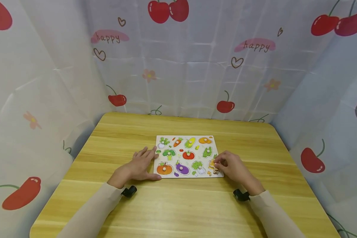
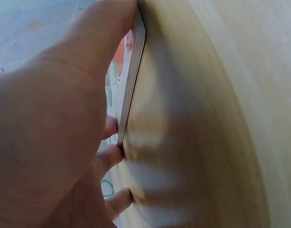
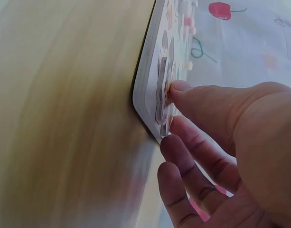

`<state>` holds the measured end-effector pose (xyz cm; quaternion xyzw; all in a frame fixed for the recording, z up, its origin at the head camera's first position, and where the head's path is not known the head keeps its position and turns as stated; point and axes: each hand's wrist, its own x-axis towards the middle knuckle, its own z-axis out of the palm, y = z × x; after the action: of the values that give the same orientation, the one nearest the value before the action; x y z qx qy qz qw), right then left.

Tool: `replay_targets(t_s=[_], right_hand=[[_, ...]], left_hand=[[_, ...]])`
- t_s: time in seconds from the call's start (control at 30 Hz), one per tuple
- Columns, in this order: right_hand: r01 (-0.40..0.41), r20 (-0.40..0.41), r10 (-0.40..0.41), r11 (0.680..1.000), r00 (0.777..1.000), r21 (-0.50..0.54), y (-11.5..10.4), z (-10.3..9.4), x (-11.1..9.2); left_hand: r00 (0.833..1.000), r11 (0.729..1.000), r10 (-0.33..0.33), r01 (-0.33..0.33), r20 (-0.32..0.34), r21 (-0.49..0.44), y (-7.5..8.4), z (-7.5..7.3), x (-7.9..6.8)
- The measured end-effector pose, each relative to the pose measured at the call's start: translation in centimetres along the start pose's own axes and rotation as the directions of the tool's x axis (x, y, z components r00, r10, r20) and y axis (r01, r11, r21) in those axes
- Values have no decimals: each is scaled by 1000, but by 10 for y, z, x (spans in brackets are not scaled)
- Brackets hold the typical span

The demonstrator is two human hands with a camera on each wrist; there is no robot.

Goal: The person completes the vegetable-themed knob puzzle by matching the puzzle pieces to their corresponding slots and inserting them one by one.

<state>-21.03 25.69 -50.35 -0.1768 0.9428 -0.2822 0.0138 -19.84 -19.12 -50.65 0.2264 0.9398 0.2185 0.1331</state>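
A white wooden knob puzzle board (image 1: 178, 156) lies on the table, filled with vegetable pieces, among them a pumpkin (image 1: 164, 169), an eggplant (image 1: 182, 169) and a tomato (image 1: 188, 155). My left hand (image 1: 138, 167) rests at its left side with spread fingers; the thumb touches the near left corner. In the left wrist view, fingertips meet the board's edge (image 2: 131, 80). At the near right corner my right hand (image 1: 235, 167) pinches an orange-and-yellow puzzle piece (image 3: 161, 95). That piece stands slightly proud of the board; fingers partly hide its picture.
The wooden table (image 1: 178, 208) has rounded far corners. White curtains (image 1: 190, 82) printed with cherries, hearts and flowers enclose it at the back and both sides. Each wrist wears a small black camera, such as the left wrist camera (image 1: 129, 191).
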Motion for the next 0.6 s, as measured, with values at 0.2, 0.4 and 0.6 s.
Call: replay_targets(t_s=[0.2,0.4,0.6], right_hand=[[25,3,-25,1000,1000,18,-2,3,1],[16,6,-16,1000,1000,19,-5,5,1],[15,21,-15,1000,1000,18,-7,5,-1]], left_hand=[[1000,1000,-1,1,1,4,0,0,1],[1000,1000,-3,3,-4,-1,-1,1,1],[1000,1000,-8,8,3,-3,-1,1,1]])
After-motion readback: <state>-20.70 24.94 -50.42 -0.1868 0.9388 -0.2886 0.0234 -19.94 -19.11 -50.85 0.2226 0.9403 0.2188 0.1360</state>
